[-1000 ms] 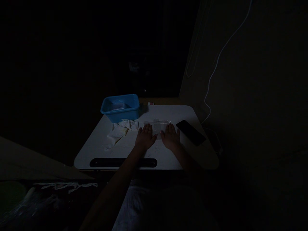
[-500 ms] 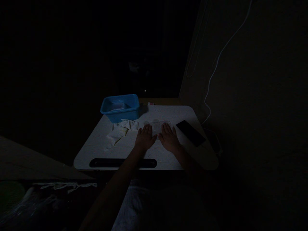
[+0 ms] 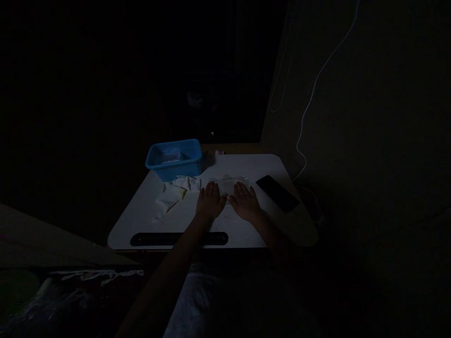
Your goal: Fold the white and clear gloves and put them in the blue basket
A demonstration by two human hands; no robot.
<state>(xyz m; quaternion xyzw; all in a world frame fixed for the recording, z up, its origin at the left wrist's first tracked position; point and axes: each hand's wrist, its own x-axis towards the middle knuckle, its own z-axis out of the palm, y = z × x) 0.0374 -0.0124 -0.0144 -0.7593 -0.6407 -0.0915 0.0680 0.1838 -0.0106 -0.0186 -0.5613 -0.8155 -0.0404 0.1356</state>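
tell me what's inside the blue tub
A pale, see-through piece of plastic lies in the blue tub. The tub's near wall covers the bottom, and the picture is too dark to tell what else is in there.

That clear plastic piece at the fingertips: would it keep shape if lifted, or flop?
Probably floppy: the clear plastic piece looks thin and see-through, lying flat on the white table. Likely light and apt to slide: the left hand and right hand lie flat on its near edge. Dim light hides detail.
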